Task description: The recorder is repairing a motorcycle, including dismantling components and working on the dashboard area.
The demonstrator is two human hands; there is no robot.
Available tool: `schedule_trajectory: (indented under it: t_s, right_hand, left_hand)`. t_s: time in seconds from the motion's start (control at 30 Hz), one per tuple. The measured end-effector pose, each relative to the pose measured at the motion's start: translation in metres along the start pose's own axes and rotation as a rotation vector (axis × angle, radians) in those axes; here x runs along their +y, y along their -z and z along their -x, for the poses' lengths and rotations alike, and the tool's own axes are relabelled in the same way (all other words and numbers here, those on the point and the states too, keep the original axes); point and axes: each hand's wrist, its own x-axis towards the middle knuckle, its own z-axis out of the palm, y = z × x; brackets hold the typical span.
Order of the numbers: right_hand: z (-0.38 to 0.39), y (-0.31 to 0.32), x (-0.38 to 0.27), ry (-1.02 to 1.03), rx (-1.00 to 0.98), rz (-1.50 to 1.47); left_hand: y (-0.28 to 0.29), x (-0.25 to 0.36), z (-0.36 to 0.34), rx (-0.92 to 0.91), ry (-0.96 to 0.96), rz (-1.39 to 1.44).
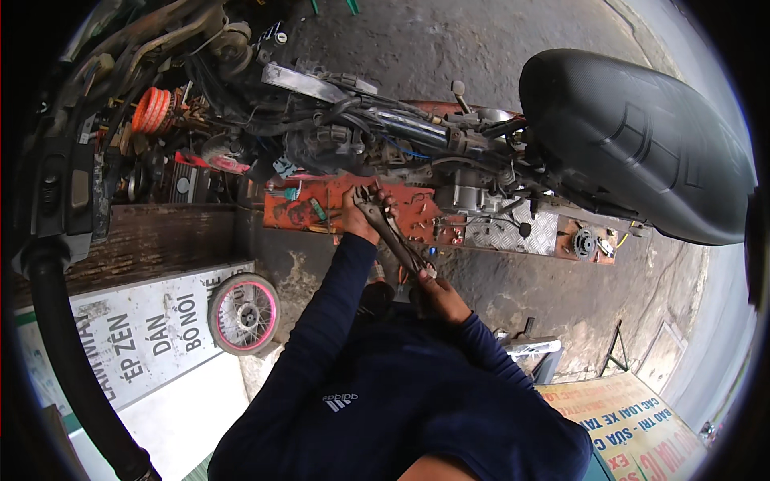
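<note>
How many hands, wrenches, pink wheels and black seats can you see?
Hands: 2, the left hand and the right hand
Wrench held between both hands: 1
Pink-rimmed wheel: 1
Black motorbike seat: 1
Total: 5

Both arms come up from the lower edge in dark blue long sleeves, the 2 forearms angled toward each other. The left arm is stretched farther out, its left hand [358, 215] raised with fingers curled shut in a grip. The right arm is bent at the elbow, and its right hand [435, 290] sits nearer the body, fingers also closed in a grasp.
</note>
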Motion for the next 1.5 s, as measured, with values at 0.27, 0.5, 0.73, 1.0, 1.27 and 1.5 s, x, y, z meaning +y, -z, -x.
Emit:
schedule_trajectory:
  t_s: [0.27,0.5,0.73,1.0,1.27,1.5]
  right_hand:
    - [-0.046,-0.009,-0.013,0.121,-0.115,-0.1]
    - [-0.063,-0.015,-0.024,-0.011,-0.249,-0.334]
    - [-0.084,-0.008,-0.051,-0.071,-0.64,-0.636]
    - [-0.099,-0.022,-0.057,-0.007,-0.822,-0.623]
    - [-0.099,-0.028,-0.059,0.032,-0.67,-0.608]
    - [-0.094,-0.044,-0.064,0.11,-0.377,-0.387]
  left_hand:
    - [0.02,-0.005,-0.007,0.159,0.159,-0.182]
    - [0.013,0.012,-0.017,0.093,0.161,-0.241]
    - [0.009,0.043,-0.022,0.058,0.13,-0.402]
    - [0.016,0.049,-0.039,0.03,0.206,-0.312]
    - [0.015,0.041,-0.043,0.048,0.201,-0.352]
    - [0.013,0.035,-0.045,0.032,0.209,-0.193]
